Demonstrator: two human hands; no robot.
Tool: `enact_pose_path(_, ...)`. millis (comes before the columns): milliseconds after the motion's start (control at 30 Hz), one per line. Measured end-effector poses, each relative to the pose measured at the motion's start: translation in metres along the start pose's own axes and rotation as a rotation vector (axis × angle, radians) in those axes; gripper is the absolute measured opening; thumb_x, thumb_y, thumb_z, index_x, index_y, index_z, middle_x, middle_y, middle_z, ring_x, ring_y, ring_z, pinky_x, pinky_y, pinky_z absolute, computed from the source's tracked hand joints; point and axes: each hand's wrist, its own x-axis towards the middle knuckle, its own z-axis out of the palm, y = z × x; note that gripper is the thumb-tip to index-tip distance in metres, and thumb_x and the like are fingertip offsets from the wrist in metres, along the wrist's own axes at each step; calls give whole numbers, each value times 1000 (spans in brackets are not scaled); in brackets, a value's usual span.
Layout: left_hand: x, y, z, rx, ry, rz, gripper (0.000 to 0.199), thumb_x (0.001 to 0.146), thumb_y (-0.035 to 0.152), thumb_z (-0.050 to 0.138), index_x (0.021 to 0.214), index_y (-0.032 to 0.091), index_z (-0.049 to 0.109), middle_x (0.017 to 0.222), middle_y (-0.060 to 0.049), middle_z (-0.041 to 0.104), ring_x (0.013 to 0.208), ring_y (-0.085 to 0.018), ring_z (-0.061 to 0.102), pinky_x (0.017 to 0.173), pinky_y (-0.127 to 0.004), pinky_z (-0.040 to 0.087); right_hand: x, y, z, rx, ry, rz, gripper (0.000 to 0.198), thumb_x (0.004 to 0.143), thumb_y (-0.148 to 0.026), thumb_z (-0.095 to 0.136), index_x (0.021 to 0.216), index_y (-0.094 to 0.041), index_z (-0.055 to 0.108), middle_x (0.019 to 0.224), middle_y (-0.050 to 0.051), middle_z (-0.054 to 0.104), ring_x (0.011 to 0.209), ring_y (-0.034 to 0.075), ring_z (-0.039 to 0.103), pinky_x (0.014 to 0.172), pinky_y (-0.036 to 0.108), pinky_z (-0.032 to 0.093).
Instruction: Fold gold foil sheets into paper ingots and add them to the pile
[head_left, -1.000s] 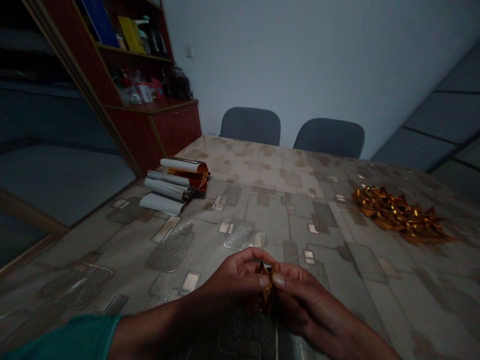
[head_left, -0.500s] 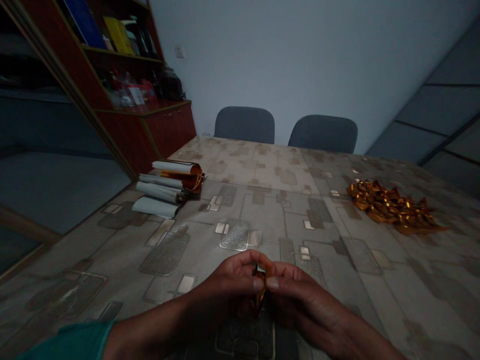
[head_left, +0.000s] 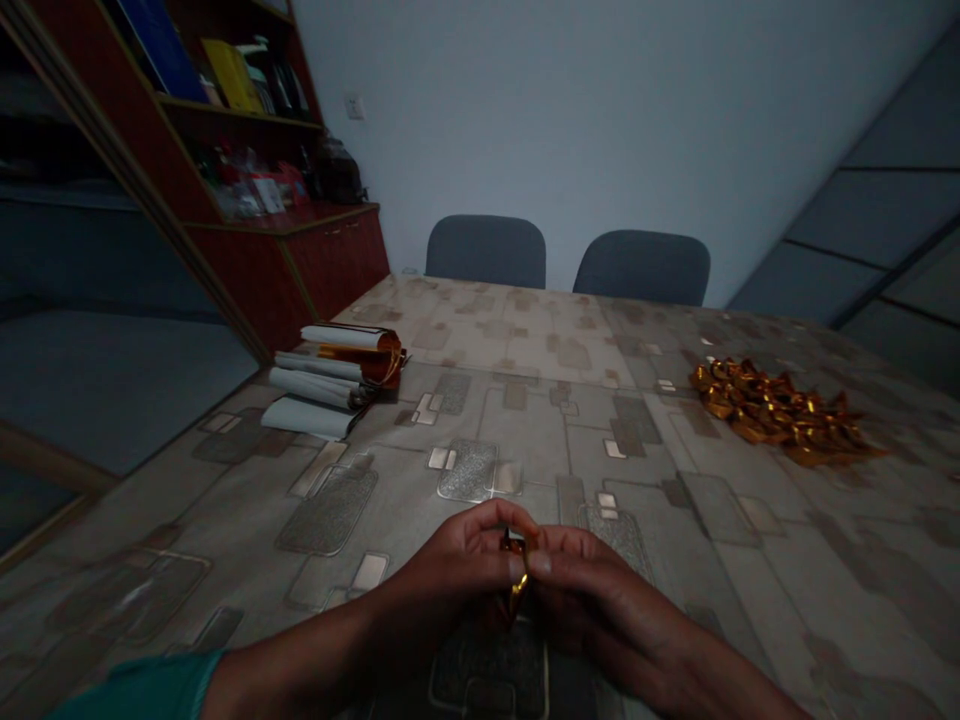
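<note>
Between my two hands, close to the near side of the table, is a small piece of folded gold foil paper [head_left: 518,590]. My left hand [head_left: 472,560] pinches it from the left, thumb in front and index finger arched over the top. From the right, my right hand [head_left: 592,580] grips the same piece with thumb and fingertips. The fingers hide much of the paper, and its lower tip points down. Farther right lies a cluster of folded gold foil pieces [head_left: 780,410]. A stack of curled sheets [head_left: 322,385], pale outside and gold inside, rests at the left.
A patterned cloth covers the table [head_left: 517,330]. Two grey chairs [head_left: 486,250] stand at its far side by the wall. A reddish wooden cabinet [head_left: 337,260] with filled shelves is at the back left.
The thumbs have shifted slightly on the foil piece, and more of its shiny gold side now shows. Both hands stay in nearly the same place; the view has moved a little.
</note>
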Motion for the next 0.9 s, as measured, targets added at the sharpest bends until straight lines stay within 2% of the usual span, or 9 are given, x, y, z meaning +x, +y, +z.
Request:
enact_pose_path(200,-4,5,-3,16,74,-18,39,79,41,75,108,20,60,78,1,59,57,-9,51,49,-18,34,1,-3,-2,31,12,-7,26,78,-37,78,70,-17,63,50,-8,45,44,6,32,45,20,26)
enact_pose_path(333,-1,2,-3,70,52,59,40,75,42,80,101,18,62,80,-1,62,62,-10,54,56,-21,38,-1,-1,-2,13,18,-1,26,78,-36,78,70,-16,62,51,-7,44,44,6,32,44,20,25)
enact_pose_path(467,0,1,-3,94,79,59,37,75,43,80,95,17,62,77,-1,61,62,-11,53,56,-21,36,0,0,-3,12,41,2,26,77,-33,80,70,-16,62,51,-7,46,45,6,33,45,19,26)
enact_pose_path(567,-3,5,-4,-52,47,-48,31,82,41,74,102,20,62,77,1,59,60,-8,51,54,-19,34,0,-4,-4,53,6,6,26,80,-33,78,72,-15,62,51,-8,43,44,5,31,44,18,27)
enact_pose_path(633,-6,8,-5,-180,-8,-112,29,86,37,70,109,21,61,85,0,61,62,-8,54,56,-18,35,-1,-9,-4,105,-42,-4,26,82,-33,77,72,-15,62,50,-8,41,44,5,31,44,17,27)
enact_pose_path(733,-9,10,-4,-294,-73,-109,34,84,27,72,116,20,61,99,-4,64,76,-9,61,66,-18,40,-2,-13,-3,179,-104,-24,21,84,-30,77,79,-14,64,50,-9,41,44,4,29,45,16,29)
enact_pose_path(833,-9,9,-2,-330,-89,-89,44,80,20,76,120,20,59,107,-5,65,89,-13,64,78,-22,43,-2,-14,-3,186,-130,-25,19,85,-29,76,90,-13,67,52,-9,41,44,4,27,46,15,30)
enact_pose_path(900,-9,8,-1,-331,-88,-83,48,78,20,78,121,20,57,110,-6,65,93,-15,65,81,-23,44,-2,-13,-3,158,-135,-22,21,85,-30,76,92,-12,68,53,-9,43,44,4,29,45,15,30)
